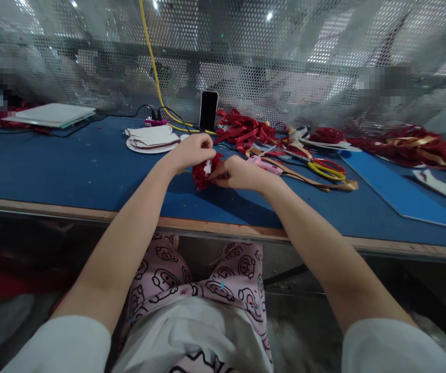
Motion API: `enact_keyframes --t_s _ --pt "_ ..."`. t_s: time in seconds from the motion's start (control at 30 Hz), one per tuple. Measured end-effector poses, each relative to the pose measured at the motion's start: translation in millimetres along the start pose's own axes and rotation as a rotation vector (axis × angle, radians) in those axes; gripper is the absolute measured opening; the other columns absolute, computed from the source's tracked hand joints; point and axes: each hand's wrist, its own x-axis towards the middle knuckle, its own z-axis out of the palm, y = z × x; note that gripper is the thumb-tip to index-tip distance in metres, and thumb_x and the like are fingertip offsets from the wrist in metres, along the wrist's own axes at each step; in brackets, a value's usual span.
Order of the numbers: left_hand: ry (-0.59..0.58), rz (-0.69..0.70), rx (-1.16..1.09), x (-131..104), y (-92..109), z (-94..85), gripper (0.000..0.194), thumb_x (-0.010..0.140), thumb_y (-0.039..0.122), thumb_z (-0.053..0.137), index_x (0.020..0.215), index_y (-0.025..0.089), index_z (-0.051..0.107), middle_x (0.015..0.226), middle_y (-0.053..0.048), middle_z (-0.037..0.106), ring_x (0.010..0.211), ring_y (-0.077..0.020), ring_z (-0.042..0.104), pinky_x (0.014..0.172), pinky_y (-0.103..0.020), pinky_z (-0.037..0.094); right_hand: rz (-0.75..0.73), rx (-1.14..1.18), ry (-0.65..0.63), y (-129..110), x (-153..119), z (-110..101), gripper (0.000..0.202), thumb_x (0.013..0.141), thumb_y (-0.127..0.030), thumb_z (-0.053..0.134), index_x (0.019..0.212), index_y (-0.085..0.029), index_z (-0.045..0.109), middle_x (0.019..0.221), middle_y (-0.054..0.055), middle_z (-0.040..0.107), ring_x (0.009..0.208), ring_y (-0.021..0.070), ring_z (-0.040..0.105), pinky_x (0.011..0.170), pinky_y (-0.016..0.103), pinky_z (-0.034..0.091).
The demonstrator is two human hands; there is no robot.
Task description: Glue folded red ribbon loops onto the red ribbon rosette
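Wooden edge (207, 226) fronted the blue counter (71, 171) | left hand (196, 151), fingers drawn in narrowly, gripped a red ribbon bundle (198, 176) with a white patch | right hand (234, 173) pinched its right side | bundle was between the 2 hands, over the counter | pink tool (265, 166), yellow-handled scissors (326, 173) lay rightward | phone (208, 111) stood behind | perforated wall (246, 67) rose farthest

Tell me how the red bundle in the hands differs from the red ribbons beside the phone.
The bundle is compact; the ribbons spread in loose strands. The bundle is held by the left hand and right hand; the ribbons lie on the table. The bundle looks smaller than the ribbons' spread. Both are red.
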Motion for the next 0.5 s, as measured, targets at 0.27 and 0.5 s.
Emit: enact_keyframes --t_s 0.27,0.5 --pt "0.024 -0.003 0.003 1.5 -8.3 -2.1 0.005 0.072 0.019 0.060 0.077 0.018 0.058 0.076 -0.003 0.061 0.073 -0.0162 0.055 0.067 -0.028 0.040 0.011 0.134 0.387 4.1 -7.2 -26.0 0.021 0.082 -0.036 0.072 0.088 -0.019 0.082 0.078 0.003 0.076 0.068 0.0155 0.064 0.063 0.028 0.046" --pt "0.142 -0.231 0.077 15.2 -30.8 0.1 0.015 0.076 0.018 0.058 0.084 0.017 0.071 0.080 -0.007 0.072 0.075 -0.0211 0.064 0.072 -0.031 0.047 0.447 -0.108 0.275 52.6 -54.0 -75.4 0.051 0.079 -0.065 0.072 0.054 -0.020 0.065 0.049 0.002 0.053 0.051 0.0138 0.046 0.053 0.031 0.032"
